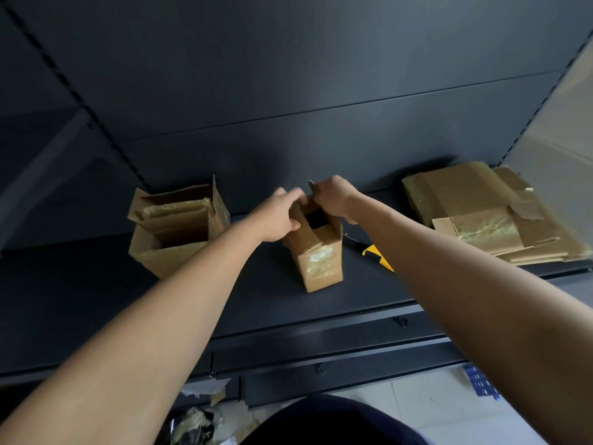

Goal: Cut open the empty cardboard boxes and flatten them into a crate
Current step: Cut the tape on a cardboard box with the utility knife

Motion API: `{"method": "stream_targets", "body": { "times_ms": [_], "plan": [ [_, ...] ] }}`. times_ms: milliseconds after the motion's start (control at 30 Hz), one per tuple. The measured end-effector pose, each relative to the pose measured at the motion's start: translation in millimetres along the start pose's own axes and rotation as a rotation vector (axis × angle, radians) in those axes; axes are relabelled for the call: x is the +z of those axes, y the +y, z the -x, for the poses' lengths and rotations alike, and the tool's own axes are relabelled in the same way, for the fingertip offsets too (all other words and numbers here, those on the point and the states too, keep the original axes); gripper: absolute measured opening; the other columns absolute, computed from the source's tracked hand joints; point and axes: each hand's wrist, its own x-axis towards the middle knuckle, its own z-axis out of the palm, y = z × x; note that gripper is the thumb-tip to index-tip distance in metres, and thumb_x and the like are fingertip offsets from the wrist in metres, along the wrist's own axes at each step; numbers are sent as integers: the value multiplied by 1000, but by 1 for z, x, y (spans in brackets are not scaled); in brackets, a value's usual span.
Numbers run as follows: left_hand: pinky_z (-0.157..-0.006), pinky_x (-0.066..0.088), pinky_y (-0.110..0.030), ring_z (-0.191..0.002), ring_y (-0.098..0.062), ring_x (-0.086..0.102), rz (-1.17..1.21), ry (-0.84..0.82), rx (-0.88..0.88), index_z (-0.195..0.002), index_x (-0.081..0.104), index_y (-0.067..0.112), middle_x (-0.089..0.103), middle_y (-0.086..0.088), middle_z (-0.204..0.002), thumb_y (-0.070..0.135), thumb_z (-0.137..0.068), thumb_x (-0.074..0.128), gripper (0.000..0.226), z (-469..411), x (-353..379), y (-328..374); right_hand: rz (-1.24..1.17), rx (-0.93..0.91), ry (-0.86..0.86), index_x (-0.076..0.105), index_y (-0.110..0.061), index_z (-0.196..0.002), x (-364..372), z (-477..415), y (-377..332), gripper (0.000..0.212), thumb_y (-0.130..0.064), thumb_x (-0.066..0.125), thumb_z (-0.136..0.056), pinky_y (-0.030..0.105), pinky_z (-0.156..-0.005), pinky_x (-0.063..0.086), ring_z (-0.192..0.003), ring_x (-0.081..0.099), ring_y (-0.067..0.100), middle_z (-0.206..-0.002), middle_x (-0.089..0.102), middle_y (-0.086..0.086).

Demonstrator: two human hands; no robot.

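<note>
while the left hand [278, 217] is gripping a flap of the small box [321, 263] and the right hand [333, 196] is pinching its far rim, it is standing on the shelf [96, 303] — spreading both sides evenly is looking wisest.

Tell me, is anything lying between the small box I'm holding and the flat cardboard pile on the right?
Yes. The yellow knife lies on the shelf between the small box and the flat pile, partly hidden by your right forearm. The left hand and right hand grip the box's top.
</note>
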Motion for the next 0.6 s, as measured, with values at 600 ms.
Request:
{"method": "stream_targets", "body": {
  "times_ms": [600],
  "plan": [
    [-86, 38, -38, -100, -25, 47, -31, 39, -134, -84, 62, 33, 57, 8, -88, 39, -83, 67, 8, -6, 11, -2, 664, 265, -6, 43, -4, -132, -7, -13, 153, 46, -20, 55, -91, 45, -97, 38, -124, 40, 37, -133, 44, 18]
  ]
}}
